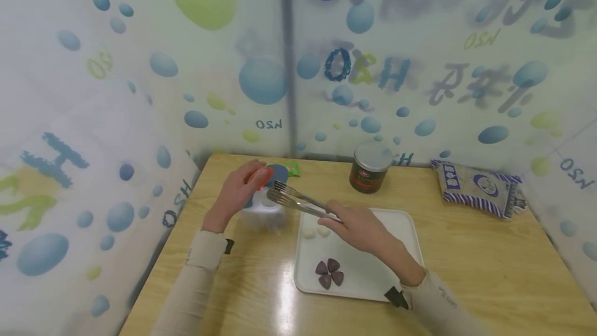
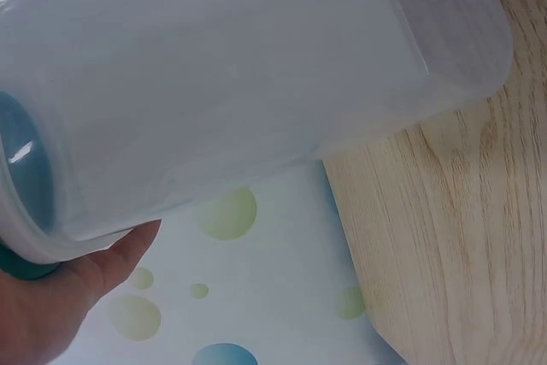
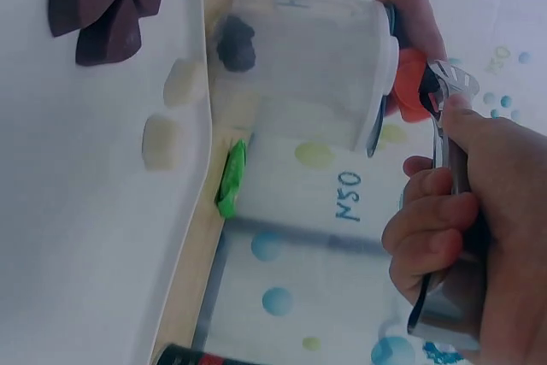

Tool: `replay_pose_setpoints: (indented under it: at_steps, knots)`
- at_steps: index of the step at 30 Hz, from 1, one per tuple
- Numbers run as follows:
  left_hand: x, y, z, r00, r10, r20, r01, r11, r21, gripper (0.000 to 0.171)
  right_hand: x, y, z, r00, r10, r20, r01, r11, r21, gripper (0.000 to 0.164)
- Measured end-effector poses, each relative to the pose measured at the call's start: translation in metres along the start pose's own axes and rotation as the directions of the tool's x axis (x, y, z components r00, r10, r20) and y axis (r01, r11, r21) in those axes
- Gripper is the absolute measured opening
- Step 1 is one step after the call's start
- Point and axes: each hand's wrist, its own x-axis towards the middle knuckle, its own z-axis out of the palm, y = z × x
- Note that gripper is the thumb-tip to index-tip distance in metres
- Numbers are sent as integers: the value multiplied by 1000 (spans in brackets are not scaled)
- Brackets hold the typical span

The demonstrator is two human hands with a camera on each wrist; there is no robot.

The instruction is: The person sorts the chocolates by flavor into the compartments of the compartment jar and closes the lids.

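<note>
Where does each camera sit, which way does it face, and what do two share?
Head: on the head, facing forward and down at the wooden table; left hand, right hand and both sleeves show.
Left wrist: worn there, facing the clear plastic container closely; part of the left hand shows lower left.
Right wrist: worn there, looking past the right hand gripping metal tongs; the left hand shows at the container.
Shared: head and right wrist show the white tray and tongs.

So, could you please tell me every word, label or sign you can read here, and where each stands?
"O2H", mirrored "H2O", repeated: patterned wall.
"ESP…", the rest blurred: dark can.
Purple-and-white bag: its characters are too blurred to read.
Green packet: nothing legible.
Sleeves: marks too small to read.
</note>
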Motion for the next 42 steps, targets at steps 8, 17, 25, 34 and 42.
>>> replay_pose_setpoints:
  at_steps: [8, 17, 25, 34, 42]
  knots:
    - [-1, -1, 1, 1000, 11, -5, -11, 1000, -14, 45, 15, -7, 10, 997, -78, 25, 79, 996, -31, 27]
    - [-4, -1, -1, 1000, -4, 8, 4, 1000, -23, 47, 19, -9, 12, 996, -72, 49, 72, 997, -3, 29]
    - [-1, 0, -2, 1000, 9, -7, -9, 1000, 1, 48, 20, -8, 14, 997, -21, 75, 22, 1000, -9, 37]
    - [-2, 0, 1, 1000, 5, -8, -5, 1000, 12, 47, 0, 1, 19, 987, 115, 109, -118, 993, 20, 48]
    - [0, 1, 0, 1000, 24, -12, -24, 999, 22, 44, -41, 31, 23, 971, 235, 32, -237, 967, 91, 58]
